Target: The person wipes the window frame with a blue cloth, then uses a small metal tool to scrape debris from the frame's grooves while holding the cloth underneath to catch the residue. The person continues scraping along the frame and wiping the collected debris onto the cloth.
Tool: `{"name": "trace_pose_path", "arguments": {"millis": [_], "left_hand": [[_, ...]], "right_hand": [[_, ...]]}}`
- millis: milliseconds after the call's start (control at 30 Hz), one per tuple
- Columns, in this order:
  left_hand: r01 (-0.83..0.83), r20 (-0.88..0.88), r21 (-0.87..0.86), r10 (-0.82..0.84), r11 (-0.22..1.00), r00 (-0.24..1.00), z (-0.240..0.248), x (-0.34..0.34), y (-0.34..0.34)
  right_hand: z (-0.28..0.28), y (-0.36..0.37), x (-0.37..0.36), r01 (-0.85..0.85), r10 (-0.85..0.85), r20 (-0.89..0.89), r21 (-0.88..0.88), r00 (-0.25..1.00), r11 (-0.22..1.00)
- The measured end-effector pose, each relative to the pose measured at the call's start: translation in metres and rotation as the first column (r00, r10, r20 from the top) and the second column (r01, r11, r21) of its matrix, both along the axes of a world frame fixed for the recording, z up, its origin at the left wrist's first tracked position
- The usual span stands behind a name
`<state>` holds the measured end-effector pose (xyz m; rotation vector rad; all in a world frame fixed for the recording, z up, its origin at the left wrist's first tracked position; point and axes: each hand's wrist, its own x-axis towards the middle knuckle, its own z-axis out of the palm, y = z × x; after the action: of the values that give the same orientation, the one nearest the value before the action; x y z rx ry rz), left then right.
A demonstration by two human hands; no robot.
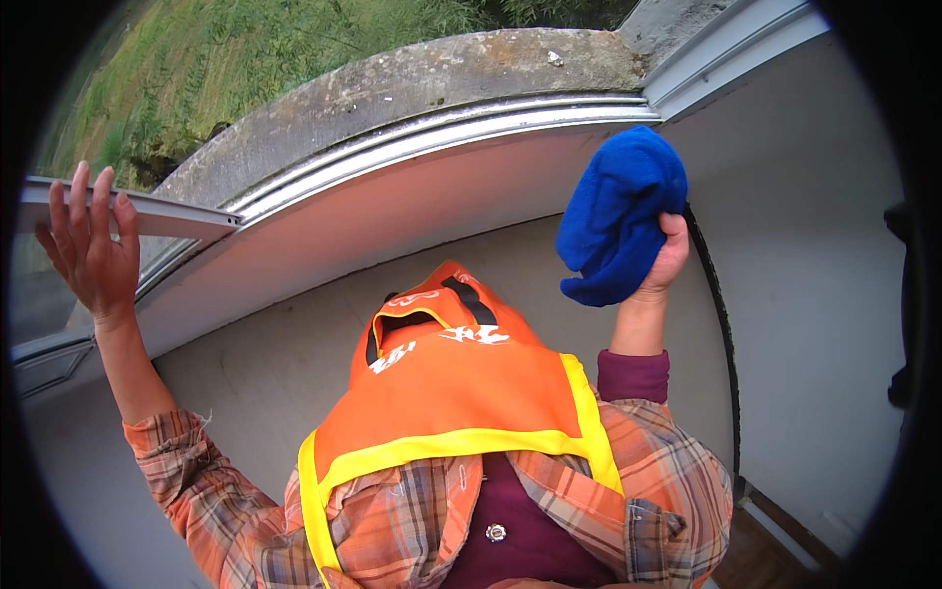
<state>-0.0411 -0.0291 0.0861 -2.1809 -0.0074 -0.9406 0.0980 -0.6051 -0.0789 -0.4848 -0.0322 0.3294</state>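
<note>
My left hand (100, 245) is raised at the left with its fingers stretched and apart. Its palm side rests on or very near the silver frame of a sliding window pane (182, 214); whether it presses on the frame I cannot tell. At the right, my right hand (663, 263) is closed around a bunched blue cloth (623, 211), its thumb showing on the cloth's right side. The cloth is held up near the corner of the window opening, in front of the metal window track (442, 126). Most of the right fingers are hidden behind the cloth.
Beyond the track runs a weathered concrete ledge (432, 79), with green plants outside. A white wall (795, 226) and a metal side jamb (726, 59) bound the right. I wear an orange apron (451, 393) with yellow edging. A dark object (901, 304) sits at the right rim.
</note>
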Motion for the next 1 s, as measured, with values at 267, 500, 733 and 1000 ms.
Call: {"name": "trace_pose_path", "arguments": {"millis": [267, 500, 733, 1000], "left_hand": [[0.413, 0.320, -0.835, -0.291, 0.363, 0.902, -0.051, -0.007, -0.127], [-0.426, 0.316, -0.365, -0.541, -0.828, 0.780, -0.207, -0.023, -0.245], [0.068, 0.168, -0.480, -0.016, -0.875, 0.986, -0.187, -0.072, -0.179], [0.114, 0.295, -0.664, -0.118, -0.739, 0.948, -0.179, -0.101, -0.133]], "right_hand": [[-0.002, 0.034, 0.000, -0.470, 0.465, 0.083, 0.045, 0.881, 0.882], [0.031, 0.105, -0.012, -0.428, 0.866, 0.268, -0.783, 0.423, 0.451], [0.064, 0.138, -0.003, 0.093, 0.838, 0.244, -0.969, 0.488, 0.229], [0.093, 0.162, 0.003, 0.422, 0.774, 0.440, -0.872, 0.455, 0.248]]}}
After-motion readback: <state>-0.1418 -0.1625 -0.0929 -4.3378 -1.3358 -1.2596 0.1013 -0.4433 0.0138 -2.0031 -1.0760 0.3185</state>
